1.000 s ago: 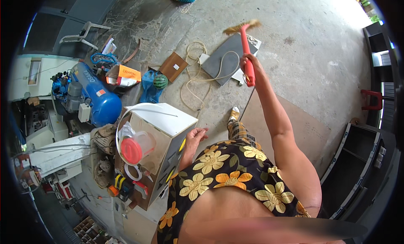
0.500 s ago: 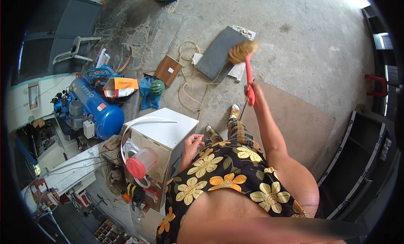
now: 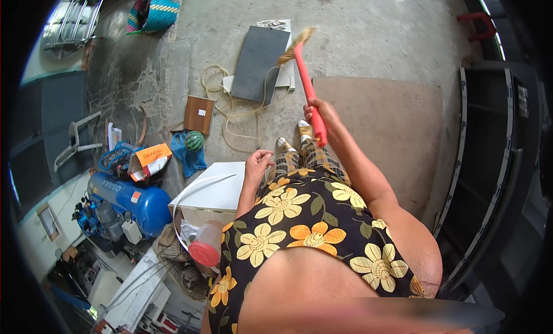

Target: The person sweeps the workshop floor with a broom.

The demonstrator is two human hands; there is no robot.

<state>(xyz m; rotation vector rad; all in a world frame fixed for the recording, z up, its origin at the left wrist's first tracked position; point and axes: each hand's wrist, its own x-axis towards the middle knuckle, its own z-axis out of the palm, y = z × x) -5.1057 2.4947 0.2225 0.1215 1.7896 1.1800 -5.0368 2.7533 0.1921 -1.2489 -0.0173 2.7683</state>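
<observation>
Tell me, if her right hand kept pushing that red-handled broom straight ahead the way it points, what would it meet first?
Probably the dark grey flat board lying on the concrete floor. The right hand aims the red-handled straw broom up and away, and its bristles already show at the board's right edge, though height above it is unclear.

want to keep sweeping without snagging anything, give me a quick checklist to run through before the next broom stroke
1. Grip on the broom: ok. The right hand is wrapped around its red handle, bristles raised toward the grey board.
2. Left hand free: ok. It holds nothing and hovers over the white box.
3. Stroke path: not ok. A loose yellowish cord loops across the concrete floor near the board.
4. Footing: ok. Both feet stand on bare concrete beside the brown sheet.
5. Bristles touching the floor: cannot tell.
</observation>
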